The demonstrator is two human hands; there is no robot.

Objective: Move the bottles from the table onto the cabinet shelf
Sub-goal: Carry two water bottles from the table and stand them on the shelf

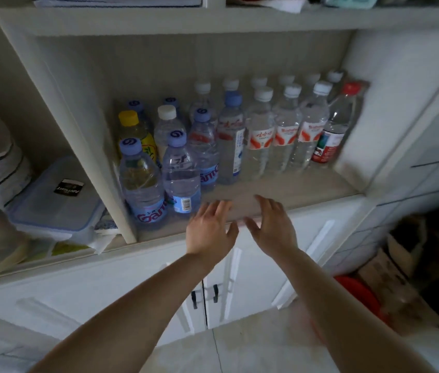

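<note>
Bottles (229, 135) fill the back and left of the cabinet shelf (280, 189), all upright, packed close together. You face a pale cabinet (59, 103) with white double doors (253, 278) below the shelf, two dark handles (204, 294) side by side at the seam. Left compartment holds a clear lidded container (54, 203) with a blue rim, a paper-labelled bag (0, 157) leaning above it. Red basin (361, 297) sits on the floor at lower right, partly hidden by your right forearm.

On the shelf: a row of clear white-capped bottles (288, 130) with orange-red labels runs along the right, a second white-capped row behind it. Red-capped bottle (334, 127) stands at the far right end, just beside the cabinet wall. Front left, two blue-capped bottles (159, 179) stand touching at the shelf edge, more blue caps behind. Yellow-capped bottle (136, 133) stands behind those, next to a white-capped one.

Your left hand (210, 230) is over the shelf front edge, fingers spread, holding nothing, just right of the nearest blue-capped bottle and not touching it. Your right hand (272, 227) is beside it, also spread and empty, palms roughly facing each other. Bare shelf lies in front of both.
</note>
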